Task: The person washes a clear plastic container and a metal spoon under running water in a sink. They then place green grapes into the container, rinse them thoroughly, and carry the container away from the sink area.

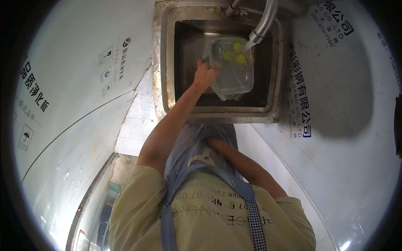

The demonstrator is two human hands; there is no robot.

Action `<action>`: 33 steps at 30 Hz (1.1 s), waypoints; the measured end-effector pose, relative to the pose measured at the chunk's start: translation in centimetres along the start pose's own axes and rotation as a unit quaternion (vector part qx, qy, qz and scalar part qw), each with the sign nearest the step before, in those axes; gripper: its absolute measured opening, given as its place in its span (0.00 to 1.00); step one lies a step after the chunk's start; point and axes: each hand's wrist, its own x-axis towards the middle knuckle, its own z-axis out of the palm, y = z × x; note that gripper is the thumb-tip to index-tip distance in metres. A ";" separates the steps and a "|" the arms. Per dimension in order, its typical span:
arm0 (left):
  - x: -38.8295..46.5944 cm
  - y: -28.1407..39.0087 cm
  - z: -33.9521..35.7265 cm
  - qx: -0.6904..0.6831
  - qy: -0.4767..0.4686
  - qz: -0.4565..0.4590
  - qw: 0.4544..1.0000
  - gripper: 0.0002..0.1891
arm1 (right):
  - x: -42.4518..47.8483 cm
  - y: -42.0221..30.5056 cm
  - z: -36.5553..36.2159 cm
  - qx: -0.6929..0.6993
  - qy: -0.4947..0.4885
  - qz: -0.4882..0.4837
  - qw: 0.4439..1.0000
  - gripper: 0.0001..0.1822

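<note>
My left hand (208,74) grips the left rim of a clear plastic container (230,83) inside the steel sink (191,84). Three yellow-green round things (240,58) sit in the container's far part, too blurred to name. Beside them is what looks like a spoon (217,49), its round bowl at the far left corner. From the metal spout of the faucet (257,37), water runs down into the container's far right side. Another clear plastic edge (234,97) shows beneath the container's near side. My right hand is hidden behind the folds of the blue apron (191,147), near my waist.
Pale panel walls bearing print, the left wall (78,72) and the right wall (329,94), stand close on both sides. The faucet base (231,12) rises from the sink's back edge. White floor tiles (133,122) show at the left.
</note>
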 end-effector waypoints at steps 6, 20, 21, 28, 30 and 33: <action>0.1 -0.1 0.0 0.022 0.000 0.022 1.000 0.24 | 1.2 -0.8 -1.1 0.009 0.037 -0.016 0.999 0.20; 0.5 -0.7 0.3 0.031 -0.011 0.046 0.998 0.26 | 3.1 -1.8 -2.7 0.014 0.063 -0.043 0.997 0.21; 0.5 -0.8 0.2 0.029 -0.009 0.044 0.999 0.26 | 3.1 -2.0 -2.7 0.011 0.062 -0.047 0.997 0.21; 0.7 -1.0 0.0 0.017 -0.011 0.035 0.999 0.26 | 3.6 -3.5 -3.5 0.003 0.065 -0.057 0.996 0.21; 0.6 -0.9 0.0 0.020 -0.013 0.033 0.999 0.27 | 3.6 -3.8 -3.5 0.002 0.064 -0.060 0.996 0.22; 0.6 -1.3 -0.1 0.033 -0.010 0.043 0.998 0.27 | 3.0 -4.6 -3.6 -0.003 0.058 -0.061 0.996 0.22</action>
